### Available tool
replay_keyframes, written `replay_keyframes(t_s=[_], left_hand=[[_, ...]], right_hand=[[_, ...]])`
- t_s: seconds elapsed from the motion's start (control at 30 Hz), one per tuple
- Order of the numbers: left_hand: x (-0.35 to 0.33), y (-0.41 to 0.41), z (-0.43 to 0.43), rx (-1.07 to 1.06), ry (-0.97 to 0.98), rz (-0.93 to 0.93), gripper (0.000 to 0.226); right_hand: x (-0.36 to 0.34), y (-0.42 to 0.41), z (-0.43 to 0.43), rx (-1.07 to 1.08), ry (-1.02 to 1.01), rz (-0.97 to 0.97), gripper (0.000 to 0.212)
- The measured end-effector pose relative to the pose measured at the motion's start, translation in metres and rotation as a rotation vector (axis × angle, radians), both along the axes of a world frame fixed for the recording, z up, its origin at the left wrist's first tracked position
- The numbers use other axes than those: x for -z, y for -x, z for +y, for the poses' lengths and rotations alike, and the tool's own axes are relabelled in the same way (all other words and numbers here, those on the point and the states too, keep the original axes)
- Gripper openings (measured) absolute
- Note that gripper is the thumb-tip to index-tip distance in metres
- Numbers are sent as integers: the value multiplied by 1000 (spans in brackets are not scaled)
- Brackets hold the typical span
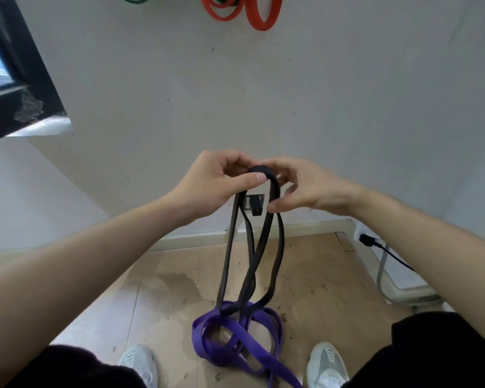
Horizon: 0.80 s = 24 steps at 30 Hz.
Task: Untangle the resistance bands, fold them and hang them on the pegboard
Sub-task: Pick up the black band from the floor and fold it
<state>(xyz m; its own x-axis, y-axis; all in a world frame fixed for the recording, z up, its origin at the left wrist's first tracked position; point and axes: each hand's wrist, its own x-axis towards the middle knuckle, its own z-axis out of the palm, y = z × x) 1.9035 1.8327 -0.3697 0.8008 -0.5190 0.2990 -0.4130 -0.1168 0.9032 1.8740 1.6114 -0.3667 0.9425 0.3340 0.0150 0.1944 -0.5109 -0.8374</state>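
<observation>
Pinching flat black band (263, 175) loop, left hand (207, 186), right hand (305, 189).

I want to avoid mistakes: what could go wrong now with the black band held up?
1. The black band hangs twisted, its lower end seemingly caught in the purple band on the floor; lifting higher may tighten the tangle.
2. The left hand pinches only its top fold, which could slip.
3. The purple band lies between the shoes; a step may catch it.
</observation>
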Motion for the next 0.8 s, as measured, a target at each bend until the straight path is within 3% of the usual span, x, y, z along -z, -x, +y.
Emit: replay_keyframes(t_s=[0.13,0.43,0.6,0.8], left_hand=[[-10,-3,5,-12,36,5,8],[-27,-5,23,-107,85,-1,7],[-30,-10,36,-183,145,5,6],[-27,-20,57,-273,193,-15,8]], right_hand=[[53,1,11,8,-59,209,68],[75,-9,73,16,-266,246,41],[94,-15,88,-36,-169,203,20],[107,-21,74,-71,-82,224,12]])
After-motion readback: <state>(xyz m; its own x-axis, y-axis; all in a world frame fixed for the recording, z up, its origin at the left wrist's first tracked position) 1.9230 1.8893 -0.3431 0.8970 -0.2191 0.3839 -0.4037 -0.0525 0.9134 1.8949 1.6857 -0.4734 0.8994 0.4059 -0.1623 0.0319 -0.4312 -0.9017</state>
